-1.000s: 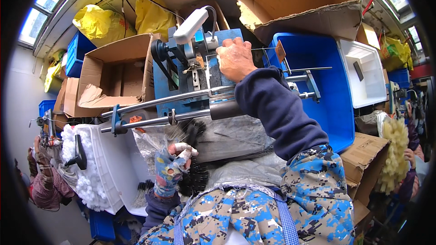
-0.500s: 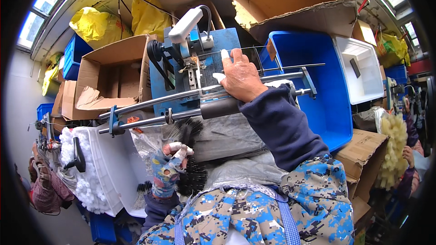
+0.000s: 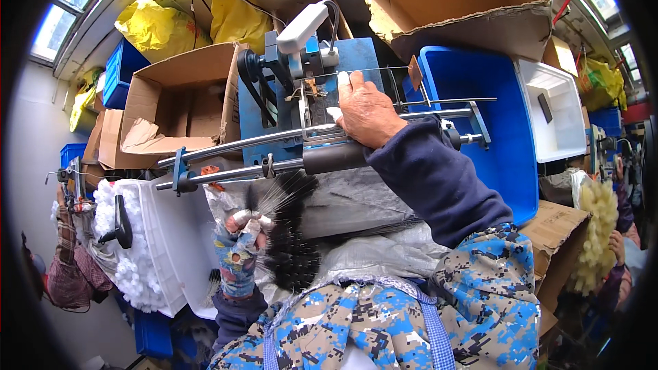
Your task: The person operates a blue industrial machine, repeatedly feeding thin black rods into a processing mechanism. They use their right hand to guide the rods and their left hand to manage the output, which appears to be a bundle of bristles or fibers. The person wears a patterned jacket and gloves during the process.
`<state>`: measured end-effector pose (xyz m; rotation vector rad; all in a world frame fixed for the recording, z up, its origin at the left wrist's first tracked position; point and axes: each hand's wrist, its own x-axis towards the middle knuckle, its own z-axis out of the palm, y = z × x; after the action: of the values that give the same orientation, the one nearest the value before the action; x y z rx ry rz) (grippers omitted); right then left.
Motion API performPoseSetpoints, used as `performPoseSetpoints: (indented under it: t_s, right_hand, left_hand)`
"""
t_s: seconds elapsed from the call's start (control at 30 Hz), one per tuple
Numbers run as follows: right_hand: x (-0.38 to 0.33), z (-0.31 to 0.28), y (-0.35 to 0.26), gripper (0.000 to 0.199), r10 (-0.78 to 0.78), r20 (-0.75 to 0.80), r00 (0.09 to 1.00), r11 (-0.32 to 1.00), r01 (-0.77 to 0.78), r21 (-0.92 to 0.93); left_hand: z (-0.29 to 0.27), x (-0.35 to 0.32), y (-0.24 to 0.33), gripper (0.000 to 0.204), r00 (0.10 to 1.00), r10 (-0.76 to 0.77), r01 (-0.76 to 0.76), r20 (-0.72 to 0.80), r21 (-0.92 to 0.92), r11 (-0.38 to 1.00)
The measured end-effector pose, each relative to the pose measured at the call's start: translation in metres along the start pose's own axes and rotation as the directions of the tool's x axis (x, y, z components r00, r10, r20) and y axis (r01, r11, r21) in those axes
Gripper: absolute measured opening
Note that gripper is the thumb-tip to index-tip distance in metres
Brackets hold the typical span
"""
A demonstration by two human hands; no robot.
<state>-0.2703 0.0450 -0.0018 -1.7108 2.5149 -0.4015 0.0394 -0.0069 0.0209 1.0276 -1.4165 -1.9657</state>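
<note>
My left hand (image 3: pixel 241 233), in a patterned sleeve cover with white tape on the fingers, is closed in a pinch on a small tuft of dark bristles (image 3: pixel 251 199). Right beside it, a big bunch of black bristles (image 3: pixel 291 243) fans out on grey sheeting. My right hand (image 3: pixel 368 111) lies palm down over the sliding carriage (image 3: pixel 325 136) of a blue bench machine (image 3: pixel 356 58). Its index finger and thumb are taped white; the other fingers curl down, hiding what they hold. A thin wire (image 3: pixel 373 69) runs sideways just past the fingertips.
Two steel rods (image 3: pixel 236 151) cross in front of the machine. Cardboard boxes (image 3: pixel 154 85) and a blue bin (image 3: pixel 480 157) flank it. White fluffy pieces (image 3: pixel 127 253) fill part of a white tub (image 3: pixel 181 233) at left. Other people (image 3: pixel 75 267) work at both sides.
The view has shifted slightly, moving the machine rightward in the picture. My left hand has drawn left from the black bunch, its fingers now pinched on bristles. My right hand stays on the machine.
</note>
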Motion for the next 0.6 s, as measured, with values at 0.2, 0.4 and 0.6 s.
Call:
performPoseSetpoints:
  t_s: [0.2,0.4,0.6]
  right_hand:
    - [0.003,-0.028,0.046,0.023,0.043,-0.210,0.977,0.970,-0.091,-0.224]
    - [0.011,-0.035,0.057,0.013,0.067,0.077,0.995,0.946,-0.039,-0.321]
    - [-0.091,-0.094,0.014,0.014,-0.223,0.187,0.957,0.966,0.191,0.172]
  left_hand:
    - [0.003,0.011,0.002,0.016,0.999,0.036,-0.036,-0.001,-0.025,0.999]
    - [0.016,0.014,0.007,0.017,0.986,0.150,-0.147,0.075,-0.047,0.988]
    - [-0.041,0.002,0.022,0.017,0.978,0.191,-0.168,0.083,-0.225,0.960]
